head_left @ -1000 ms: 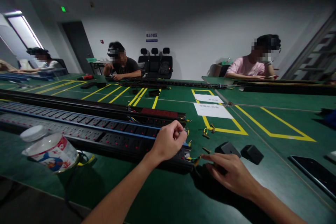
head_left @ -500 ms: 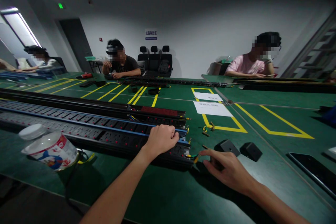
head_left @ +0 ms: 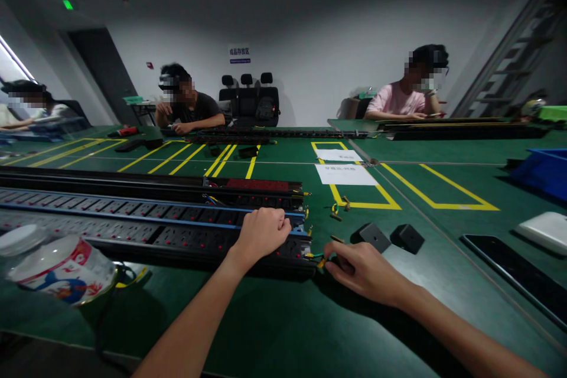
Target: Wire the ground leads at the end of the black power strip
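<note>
While the nearest socket strip (head_left: 188, 240) lies lengthwise along the green table (head_left: 283, 328), its wired end points toward the right hand (head_left: 358, 271), and the left hand (head_left: 262, 234) rests on top near that end. A second ago the left hand stood higher over the end with its fingers curled up; now it has come down as a loose fist, knuckles forward. The right hand, whose forefinger reached out straighter before, is now more bent, its fingertips right by the green-and-yellow wires (head_left: 315, 256). The view has swung a little rightward too, so more of the blue bin (head_left: 543, 174) shows. What sits inside the left fist is hidden, and I cannot tell whether the right fingertips pinch the wires or only touch them; the strip's far end is cut off at the left. Both forearms come up from the lower edge, the hands apart, left palm down, right hand turned side-on, thumb beneath the forefinger. Just beyond the right hand sit two black blocks (head_left: 371, 237), then a phone (head_left: 514, 271) farther right. A printed plastic jar (head_left: 66, 271) stands at the left, and across the table co-workers sit bent over their places.
</note>
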Available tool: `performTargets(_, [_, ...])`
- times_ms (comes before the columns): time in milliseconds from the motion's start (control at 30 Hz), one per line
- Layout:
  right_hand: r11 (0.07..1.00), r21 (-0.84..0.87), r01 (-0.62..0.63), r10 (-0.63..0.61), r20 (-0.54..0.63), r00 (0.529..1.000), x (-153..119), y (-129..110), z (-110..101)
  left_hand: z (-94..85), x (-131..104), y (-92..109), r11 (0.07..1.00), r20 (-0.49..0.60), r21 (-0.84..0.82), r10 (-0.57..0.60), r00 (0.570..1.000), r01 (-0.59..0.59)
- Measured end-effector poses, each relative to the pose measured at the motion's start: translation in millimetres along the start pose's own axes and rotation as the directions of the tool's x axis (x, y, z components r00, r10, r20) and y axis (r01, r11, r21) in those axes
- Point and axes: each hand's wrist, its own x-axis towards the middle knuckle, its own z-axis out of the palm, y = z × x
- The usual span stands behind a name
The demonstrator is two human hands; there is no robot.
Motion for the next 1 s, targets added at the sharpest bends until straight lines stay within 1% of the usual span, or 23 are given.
performTargets(100, [1.000, -0.006, 0.014, -0.014, -0.042, 0.999, -2, 2, 1, -1.0, 0, 0, 1.000, 0.007, -0.002, 0.002, 1.000, -0.002])
performTargets(267, [0.994, -0.020, 0.106, -0.108, -0.185, 0.977, -7, 6, -2, -2.3, 1, 0, 1.000, 0.016, -0.009, 0.015, 1.000, -0.015])
performTargets(400, [0.986, -0.050, 0.158, -0.165, -0.228, 0.959, -8, 5, -3, -2.9, 1, 0, 1.000, 0.023, -0.008, 0.012, 1.000, -0.012])
performTargets(467, [0.986, -0.055, 0.156, -0.164, -0.224, 0.961, -9, 6, -2, -3.0, 1, 0, 1.000, 0.032, -0.005, 0.008, 0.999, -0.008])
performTargets(600, [0.991, -0.035, 0.127, -0.131, -0.128, 0.983, -14, 9, 2, -3.0, 2, 1, 1.000, 0.042, 0.005, -0.002, 0.999, 0.001])
performTargets(667, [0.994, -0.013, 0.110, -0.111, -0.100, 0.989, -15, 11, 4, -2.8, 2, 2, 1.000, 0.053, 0.012, -0.006, 0.999, 0.005])
performTargets(1000, [0.992, 0.083, 0.090, -0.082, -0.089, 0.993, -12, 6, -4, -3.9, 3, 2, 1.000, 0.059, 0.028, -0.007, 0.998, 0.005])
